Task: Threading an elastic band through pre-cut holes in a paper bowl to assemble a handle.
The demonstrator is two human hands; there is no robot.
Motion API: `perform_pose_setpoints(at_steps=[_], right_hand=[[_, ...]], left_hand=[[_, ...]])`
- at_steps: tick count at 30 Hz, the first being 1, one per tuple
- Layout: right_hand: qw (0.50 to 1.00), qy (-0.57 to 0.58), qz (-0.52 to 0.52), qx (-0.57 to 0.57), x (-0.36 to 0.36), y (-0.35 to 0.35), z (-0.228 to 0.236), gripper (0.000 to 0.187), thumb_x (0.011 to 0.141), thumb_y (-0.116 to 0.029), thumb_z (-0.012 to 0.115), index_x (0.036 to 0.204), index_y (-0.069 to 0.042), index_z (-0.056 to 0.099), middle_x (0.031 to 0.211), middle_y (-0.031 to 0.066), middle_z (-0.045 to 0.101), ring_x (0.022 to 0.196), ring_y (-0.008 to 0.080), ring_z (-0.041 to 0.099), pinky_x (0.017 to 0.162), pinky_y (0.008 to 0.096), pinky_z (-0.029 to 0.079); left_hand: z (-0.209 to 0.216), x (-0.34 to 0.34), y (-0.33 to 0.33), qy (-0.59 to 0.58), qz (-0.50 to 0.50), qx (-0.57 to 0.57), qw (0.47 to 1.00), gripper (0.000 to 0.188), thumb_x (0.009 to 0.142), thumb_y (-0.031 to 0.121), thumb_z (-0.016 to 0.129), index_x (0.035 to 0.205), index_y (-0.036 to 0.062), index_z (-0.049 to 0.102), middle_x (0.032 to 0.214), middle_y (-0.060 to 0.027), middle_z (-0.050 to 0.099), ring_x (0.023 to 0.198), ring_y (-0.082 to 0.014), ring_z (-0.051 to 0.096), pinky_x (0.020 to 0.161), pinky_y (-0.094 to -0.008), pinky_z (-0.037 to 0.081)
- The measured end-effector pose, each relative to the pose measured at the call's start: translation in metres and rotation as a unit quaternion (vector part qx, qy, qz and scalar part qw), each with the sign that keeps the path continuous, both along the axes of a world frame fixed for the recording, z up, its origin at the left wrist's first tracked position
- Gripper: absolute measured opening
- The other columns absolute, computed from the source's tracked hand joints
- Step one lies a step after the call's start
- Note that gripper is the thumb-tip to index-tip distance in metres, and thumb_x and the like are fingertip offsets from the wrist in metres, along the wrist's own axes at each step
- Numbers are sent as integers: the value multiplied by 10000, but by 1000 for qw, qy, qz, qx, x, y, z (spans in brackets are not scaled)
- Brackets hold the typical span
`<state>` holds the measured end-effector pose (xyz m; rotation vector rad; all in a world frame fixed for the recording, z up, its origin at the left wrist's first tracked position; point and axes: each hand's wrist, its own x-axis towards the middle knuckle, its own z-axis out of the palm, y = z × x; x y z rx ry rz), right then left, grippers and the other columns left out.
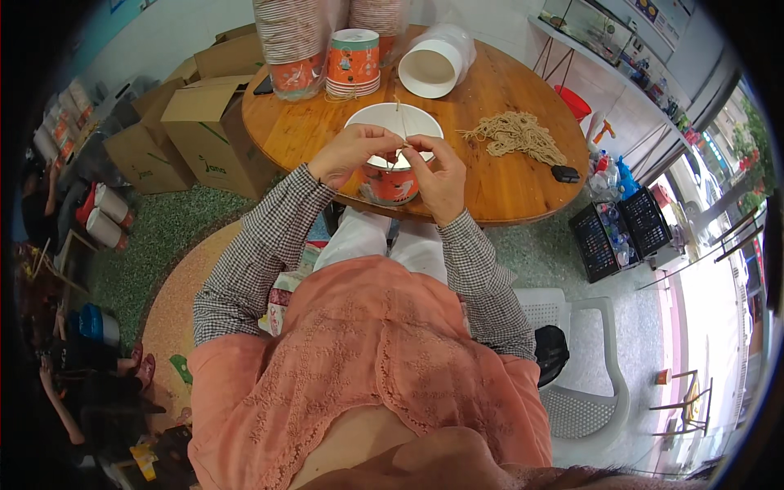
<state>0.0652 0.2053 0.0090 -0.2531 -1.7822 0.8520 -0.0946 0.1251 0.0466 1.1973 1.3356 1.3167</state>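
Observation:
Both my hands meet at the near rim of a white-lined paper bucket (pixel 384 186) with an orange printed outside, standing at the table's near edge. A thin beige cord (pixel 398 114) runs up from the far side of the bucket and down to my fingers. My left hand (pixel 357 153) pinches the cord with thumb and forefinger pressed together. Closed the same way, my right hand (pixel 442 178) holds the cord just beside it. The exact spot where the cord meets the rim is hidden by my fingers.
On the round wooden table (pixel 490 192) lie a pile of beige cords (pixel 523 137) and a small black object (pixel 564 174). Behind the bucket stand stacked orange buckets (pixel 353 64) and white ones on their side (pixel 431 69). Cardboard boxes (pixel 214 135) are left, a plastic chair (pixel 608 343) right.

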Motion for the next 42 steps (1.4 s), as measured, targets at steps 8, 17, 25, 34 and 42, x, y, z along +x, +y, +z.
perform_pose_setpoints(at_steps=[8,17,25,34,42], right_hand=[[999,4,-6,-50,-4,10,-14,106,833,-59,651,915,8,649,885,87,665,822,169,633,731,280,492],[996,-20,64,-62,-5,9,-8,119,872,-70,599,951,19,589,916,90,661,834,170,632,753,294,499],[994,-72,62,-56,-3,6,-6,110,878,-83,577,919,18,565,875,123,643,798,207,636,735,302,495],[988,9,-20,154,1,1,-8,89,768,-29,647,849,-28,610,828,94,625,830,279,589,792,362,455],[984,-59,-23,167,14,16,4,72,824,-25,645,895,-26,632,887,63,633,830,156,592,565,249,492]], left_hand=[[-16,-2,4,46,23,42,998,193,913,220,613,977,42,643,886,9,614,817,-55,564,666,-244,501],[-23,12,1,48,42,179,982,164,945,202,573,1001,50,602,907,44,576,843,-35,526,661,-186,467],[-38,18,7,30,149,237,960,123,936,118,543,966,3,575,875,-2,568,829,-80,515,756,-226,429],[-59,8,18,47,238,264,934,122,919,111,544,971,7,580,913,-38,587,865,-120,540,773,-245,430],[-18,31,-17,483,230,362,763,215,772,162,703,977,109,669,962,-21,623,970,-213,558,898,-390,345]])
